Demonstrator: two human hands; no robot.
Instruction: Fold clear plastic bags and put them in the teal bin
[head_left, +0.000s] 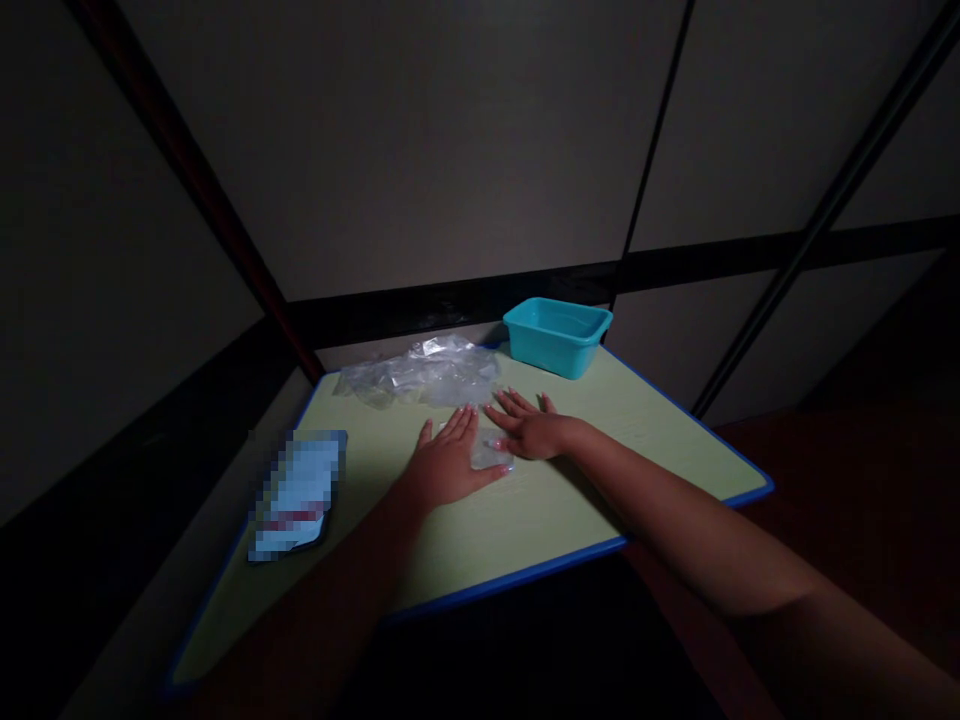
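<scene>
A small clear plastic bag point(486, 455) lies flat on the table, partly covered by my hands. My left hand point(448, 468) rests palm down over its left side, fingers stretched forward and thumb out to the right along the near edge. From the right, my right hand point(531, 430) reaches in with its fingers spread and its thumb touching the bag. Beyond my fingertips lies a crumpled heap of clear plastic point(427, 375).
A turquoise plastic basin point(559, 340) stands at the back right of the pale, blue-edged table point(555, 520). On the left lies a phone point(300, 490) with a lit, blurred screen. Panelled doors point(450, 150) rise right behind the table. The room is dim.
</scene>
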